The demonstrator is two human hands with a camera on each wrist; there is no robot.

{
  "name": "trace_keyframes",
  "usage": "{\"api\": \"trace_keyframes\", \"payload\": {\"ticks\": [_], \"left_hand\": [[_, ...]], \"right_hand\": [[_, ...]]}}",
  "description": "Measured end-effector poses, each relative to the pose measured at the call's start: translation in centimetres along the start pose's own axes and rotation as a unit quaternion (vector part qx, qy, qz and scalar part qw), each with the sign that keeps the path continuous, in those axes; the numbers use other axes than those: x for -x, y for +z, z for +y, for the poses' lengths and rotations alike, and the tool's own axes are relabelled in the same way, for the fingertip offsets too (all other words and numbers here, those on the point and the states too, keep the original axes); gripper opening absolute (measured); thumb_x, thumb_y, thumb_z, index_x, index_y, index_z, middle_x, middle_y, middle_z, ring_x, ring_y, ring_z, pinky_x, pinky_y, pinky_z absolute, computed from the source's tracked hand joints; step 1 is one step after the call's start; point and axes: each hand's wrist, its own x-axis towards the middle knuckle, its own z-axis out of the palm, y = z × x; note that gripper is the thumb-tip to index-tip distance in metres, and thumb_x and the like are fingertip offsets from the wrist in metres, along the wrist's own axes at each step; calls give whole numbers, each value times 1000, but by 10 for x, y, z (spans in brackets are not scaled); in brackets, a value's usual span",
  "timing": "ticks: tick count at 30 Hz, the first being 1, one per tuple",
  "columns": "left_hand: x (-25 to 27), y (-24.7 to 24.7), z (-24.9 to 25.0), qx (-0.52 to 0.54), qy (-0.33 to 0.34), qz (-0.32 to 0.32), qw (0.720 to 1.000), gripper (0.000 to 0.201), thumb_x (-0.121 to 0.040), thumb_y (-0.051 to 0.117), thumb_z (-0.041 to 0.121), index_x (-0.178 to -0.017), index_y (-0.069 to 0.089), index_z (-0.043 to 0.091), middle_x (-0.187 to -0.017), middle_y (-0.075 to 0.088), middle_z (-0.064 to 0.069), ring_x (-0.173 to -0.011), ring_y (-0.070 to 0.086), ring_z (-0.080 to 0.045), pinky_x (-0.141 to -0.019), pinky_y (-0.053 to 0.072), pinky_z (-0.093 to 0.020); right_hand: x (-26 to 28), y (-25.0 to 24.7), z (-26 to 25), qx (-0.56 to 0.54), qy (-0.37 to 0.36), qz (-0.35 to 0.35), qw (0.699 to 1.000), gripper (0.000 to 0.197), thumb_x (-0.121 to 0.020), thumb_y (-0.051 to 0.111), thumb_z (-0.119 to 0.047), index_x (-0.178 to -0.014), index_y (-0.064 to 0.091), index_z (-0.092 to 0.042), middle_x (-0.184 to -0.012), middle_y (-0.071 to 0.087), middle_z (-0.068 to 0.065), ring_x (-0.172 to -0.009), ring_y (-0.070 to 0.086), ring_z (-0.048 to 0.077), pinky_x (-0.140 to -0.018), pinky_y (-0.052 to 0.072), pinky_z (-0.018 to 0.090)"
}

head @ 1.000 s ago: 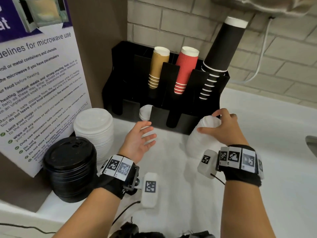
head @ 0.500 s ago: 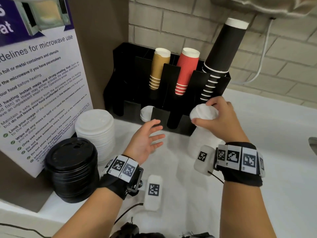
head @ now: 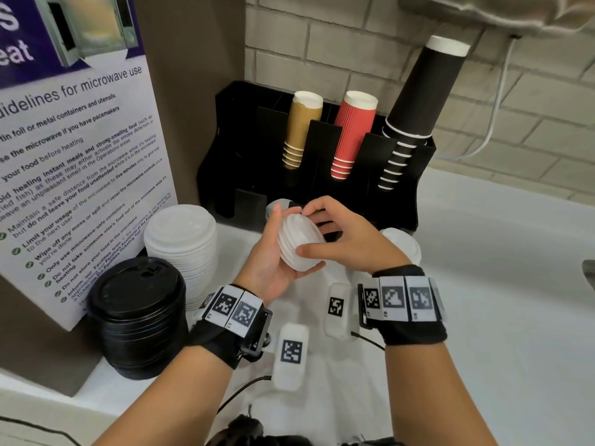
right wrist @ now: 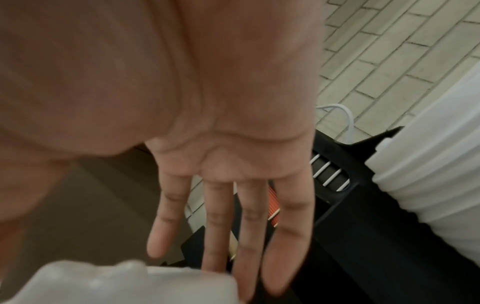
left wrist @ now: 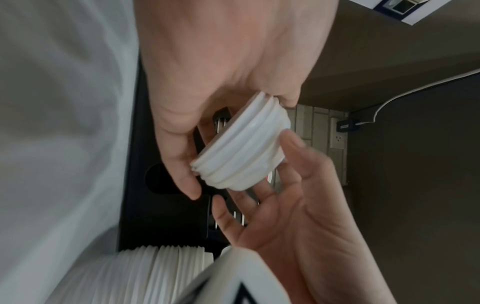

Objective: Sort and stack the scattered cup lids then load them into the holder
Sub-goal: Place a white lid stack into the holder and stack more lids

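Observation:
A short stack of small white lids [head: 301, 244] is held tilted on its side above the counter, in front of the black holder [head: 244, 140]. My left hand [head: 269, 262] cradles it from below, thumb up along its left side. My right hand [head: 347, 243] grips it from the right, thumb on the near rim and fingers over the far side. The left wrist view shows the ribbed stack [left wrist: 241, 152] caught between both hands. More small white lids [head: 402, 246] stand on the counter behind my right wrist, seen too in the right wrist view [right wrist: 428, 174].
A tall stack of large white lids [head: 180, 233] and a stack of black lids [head: 138, 300] stand at the left by a microwave notice board [head: 80, 156]. The holder carries kraft [head: 302, 130], red [head: 354, 133] and black cups [head: 418, 101]. A sink edge [head: 589, 275] shows at right.
My right hand lifted some lids off the right-hand stack and carried them left. My left hand, open before, rose to meet them and now holds them too.

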Motion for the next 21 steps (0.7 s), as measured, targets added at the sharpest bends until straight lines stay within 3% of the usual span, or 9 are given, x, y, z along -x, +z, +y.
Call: {"api": "trace_keyframes", "payload": {"ticks": [3, 8, 13, 16, 21], "left_hand": [[0, -1, 1, -24, -9, -14, 1000, 67, -86, 37, 66, -135, 54, 23, -126, 66, -9, -116, 64, -26, -91, 55, -50], [-4, -3, 2, -26, -7, 12, 1000, 66, -94, 30, 65, -133, 56, 19, -119, 70, -9, -111, 67, -23, -78, 59, -42], [-8, -5, 1, -19, -6, 3, 1000, 63, -95, 25, 66, -115, 66, 23, -109, 74, -8, -103, 71, -20, -78, 60, -41], [-10, -4, 0, 7, -9, 7, 1000, 64, -95, 27, 66, -101, 76, 25, -103, 75, -9, -96, 73, -20, -76, 61, -40], [-10, -4, 0, 19, -32, 26, 999, 64, -95, 28, 67, -97, 75, 25, -101, 76, -3, -91, 73, -18, -73, 59, -41]], "right_hand": [[-2, -1, 0, 8, -12, -28, 1000, 60, -72, 81, -20, -123, 55, -36, -119, 59, -10, -106, 58, 2, -83, 52, 20], [-7, 6, 2, 25, -30, -14, 999, 61, -70, 83, -19, -125, 58, -30, -119, 61, -9, -110, 57, 4, -90, 51, 22], [-11, 10, 5, 35, -22, -11, 999, 63, -67, 85, -21, -123, 58, -29, -119, 61, -8, -111, 57, 8, -89, 52, 25], [-12, 13, 6, 72, -11, -2, 997, 70, -60, 90, -25, -121, 57, -33, -118, 56, -6, -107, 56, 11, -84, 49, 20], [-15, 19, 4, 91, 2, 1, 996, 68, -60, 87, -20, -119, 56, -32, -114, 54, -1, -104, 53, 14, -86, 52, 32]]}}
